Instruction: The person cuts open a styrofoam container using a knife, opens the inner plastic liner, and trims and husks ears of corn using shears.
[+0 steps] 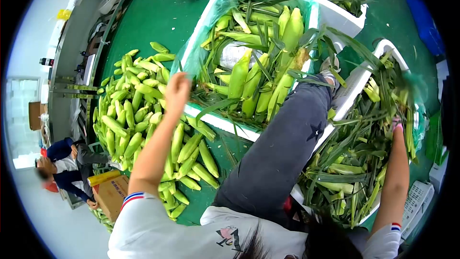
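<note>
My left hand (pixel 178 91) is slightly blurred, fingers curled together, above the left edge of a white foam box (pixel 211 120) lined with green plastic. Whether it holds anything is too blurred to tell. Corn ears in green husks (pixel 239 79) and a silvery wrapped bundle (pixel 235 54) lie in that box. On the right, my right hand (pixel 396 124) is closed around green husk leaves (pixel 411 129) over a second white box (pixel 342 101) heaped with leaves and stalks. Some leaves hide part of its fingers.
A large pile of husked-green corn ears (pixel 134 115) covers the floor at left. Another corn box (pixel 357 22) stands at the top. A seated person (pixel 67 168) is beside a cardboard box (pixel 111 196) at lower left. A white crate (pixel 416 206) lies at lower right.
</note>
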Available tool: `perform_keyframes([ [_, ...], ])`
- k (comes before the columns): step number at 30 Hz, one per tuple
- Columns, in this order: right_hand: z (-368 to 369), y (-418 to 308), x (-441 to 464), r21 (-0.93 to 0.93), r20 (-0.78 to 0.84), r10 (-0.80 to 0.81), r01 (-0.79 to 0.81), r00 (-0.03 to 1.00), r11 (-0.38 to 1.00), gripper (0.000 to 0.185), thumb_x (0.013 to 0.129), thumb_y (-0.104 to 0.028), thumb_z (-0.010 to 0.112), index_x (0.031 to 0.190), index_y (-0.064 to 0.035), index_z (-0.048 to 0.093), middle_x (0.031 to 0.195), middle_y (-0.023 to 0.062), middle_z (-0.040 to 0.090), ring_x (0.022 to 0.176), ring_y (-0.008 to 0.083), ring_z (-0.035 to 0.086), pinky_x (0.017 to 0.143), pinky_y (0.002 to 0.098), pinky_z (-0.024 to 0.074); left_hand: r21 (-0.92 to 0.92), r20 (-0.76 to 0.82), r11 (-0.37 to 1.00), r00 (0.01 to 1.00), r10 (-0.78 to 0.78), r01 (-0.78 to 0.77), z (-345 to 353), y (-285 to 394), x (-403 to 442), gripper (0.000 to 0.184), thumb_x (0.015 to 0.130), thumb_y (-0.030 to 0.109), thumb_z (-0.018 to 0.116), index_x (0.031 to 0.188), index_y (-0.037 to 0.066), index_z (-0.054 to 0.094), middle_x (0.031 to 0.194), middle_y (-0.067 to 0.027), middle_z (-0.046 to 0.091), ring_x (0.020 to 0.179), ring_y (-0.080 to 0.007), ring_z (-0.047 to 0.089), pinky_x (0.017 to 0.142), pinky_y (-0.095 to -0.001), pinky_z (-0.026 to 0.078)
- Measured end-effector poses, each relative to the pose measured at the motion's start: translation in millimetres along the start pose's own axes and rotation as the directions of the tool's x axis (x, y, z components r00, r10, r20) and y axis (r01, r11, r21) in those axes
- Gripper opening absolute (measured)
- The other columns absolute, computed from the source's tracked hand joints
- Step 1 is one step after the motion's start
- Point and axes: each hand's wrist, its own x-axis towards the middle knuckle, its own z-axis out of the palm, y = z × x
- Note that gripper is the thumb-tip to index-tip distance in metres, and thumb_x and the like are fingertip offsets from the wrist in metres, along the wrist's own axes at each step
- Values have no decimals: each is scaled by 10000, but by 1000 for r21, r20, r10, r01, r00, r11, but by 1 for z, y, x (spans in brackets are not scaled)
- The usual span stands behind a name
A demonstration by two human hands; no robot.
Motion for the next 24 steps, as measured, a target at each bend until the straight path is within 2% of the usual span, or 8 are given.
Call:
perform_keyframes([
  [3,-5,80,49,-696,324,-432,521,842,494,275,908,-199,569,1138,-68,640,1053,116,673,973,300,605,874,399,486,127,359,967,899,-252,220,120,-2,9,529,868,285,716,1265,-9,525,1051,-143,665,917,-225,640,796,-332,516],
  [4,-36,-16,8,-172,114,-198,215,974,961,188,887,-153,553,974,-49,683,858,88,679,806,274,641,730,381,527,211,464,919,793,-394,333,141,3,9,596,862,285,748,1296,-27,482,1090,-153,657,954,-229,640,825,-336,518],
  [5,-62,-160,-51,352,207,310,-366,928,861,314,851,-60,584,1162,-26,609,1033,102,669,916,230,627,796,362,509,121,485,914,780,-395,388,148,-2,6,622,847,275,770,1302,-26,471,1103,-153,652,969,-229,638,843,-338,516],
  [12,-113,-297,-290,738,-67,218,-99,974,668,574,822,-137,674,1347,-9,479,1139,57,575,1045,167,541,914,293,441,-267,251,926,947,-199,266,133,0,-4,582,818,137,797,1289,37,469,1159,-88,614,1037,-185,590,902,-314,478],
  [16,-62,-274,-347,-359,-634,-43,-245,772,900,435,834,-188,725,1190,-35,527,1058,83,618,947,194,599,808,339,505,-580,221,814,962,163,-5,71,146,15,472,896,124,694,1316,34,500,1220,-75,609,1100,-175,576,961,-321,449],
  [18,-61,-307,-365,480,-335,302,-114,892,870,416,811,-169,733,1158,-31,550,992,53,635,914,169,608,800,312,506,-708,268,705,940,213,42,57,215,16,487,941,199,547,1393,38,460,1273,-113,598,1124,-215,595,939,-348,490],
  [20,-55,-336,-382,926,-55,338,-78,940,369,442,783,-169,746,1160,-25,566,969,46,628,886,132,587,793,275,488,-763,436,626,841,319,158,54,294,-13,505,938,319,476,1348,24,490,1228,-145,618,1057,-236,632,887,-345,525],
  [24,-49,-378,-409,895,-56,139,-12,989,445,599,756,-219,784,1252,-17,516,1029,67,599,914,139,581,827,281,481,-542,820,728,453,350,419,92,348,-81,628,920,519,468,1267,-2,521,1063,-182,647,841,-286,670,691,-391,569],
])
